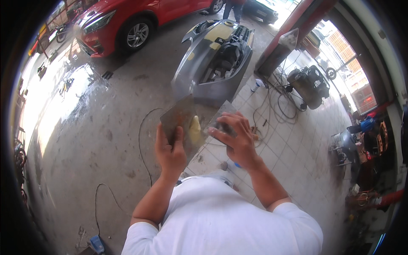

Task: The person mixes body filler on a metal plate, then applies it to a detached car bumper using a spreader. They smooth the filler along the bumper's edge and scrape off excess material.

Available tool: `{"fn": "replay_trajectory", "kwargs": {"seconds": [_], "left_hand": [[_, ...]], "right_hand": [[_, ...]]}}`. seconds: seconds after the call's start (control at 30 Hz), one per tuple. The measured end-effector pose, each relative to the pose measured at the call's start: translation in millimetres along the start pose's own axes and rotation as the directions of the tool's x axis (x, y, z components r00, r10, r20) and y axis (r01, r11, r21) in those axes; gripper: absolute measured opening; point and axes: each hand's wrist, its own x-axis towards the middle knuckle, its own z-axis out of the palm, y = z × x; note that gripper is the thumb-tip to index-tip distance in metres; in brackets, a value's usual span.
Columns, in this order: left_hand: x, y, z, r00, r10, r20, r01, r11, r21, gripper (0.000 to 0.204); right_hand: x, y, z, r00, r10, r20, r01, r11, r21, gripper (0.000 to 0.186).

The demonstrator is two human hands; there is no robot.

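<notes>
My left hand (171, 148) grips a flat grey plate (177, 113) in front of my chest, its thumb on the face and the other fingers mostly hidden behind. A lump of pale yellow putty (195, 129) sits near the plate's right edge. In my right hand (238, 135) is a thin, flat putty spreader (226, 108), pinched between thumb and fingers just right of the putty. Whether the spreader touches the plate or putty I cannot tell. Beyond both hands a grey car bumper (192, 63) with yellowish filler patches rests on the floor.
A red car (140, 15) stands at the far left. To the right are a red post (282, 32), a black air compressor (312, 87), looped hoses (284, 106) and a white cup (256, 85). A blue tool (97, 244) lies lower left. Another person (233, 10) stands far back.
</notes>
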Motion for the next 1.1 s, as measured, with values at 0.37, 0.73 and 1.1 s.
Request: {"fn": "replay_trajectory", "kwargs": {"seconds": [0.37,0.73,1.1], "left_hand": [[14.2,8.3,5.4,0.897,0.415,0.152,-0.441,0.860,0.256,0.027],[12.9,25.8,13.3,0.925,0.335,0.178,-0.361,0.922,0.139,0.028],[21.3,40.7,18.7,0.844,-0.460,0.277,0.528,0.621,-0.579,0.033]], "right_hand": [[-3.1,-18.3,13.8,0.999,0.035,0.001,-0.035,0.992,0.123,0.068],[0.2,-16.8,13.0,0.997,0.039,-0.069,-0.032,0.994,0.101,0.068],[-3.1,-12.3,9.8,0.989,-0.006,-0.151,0.074,0.889,0.452,0.075]]}}
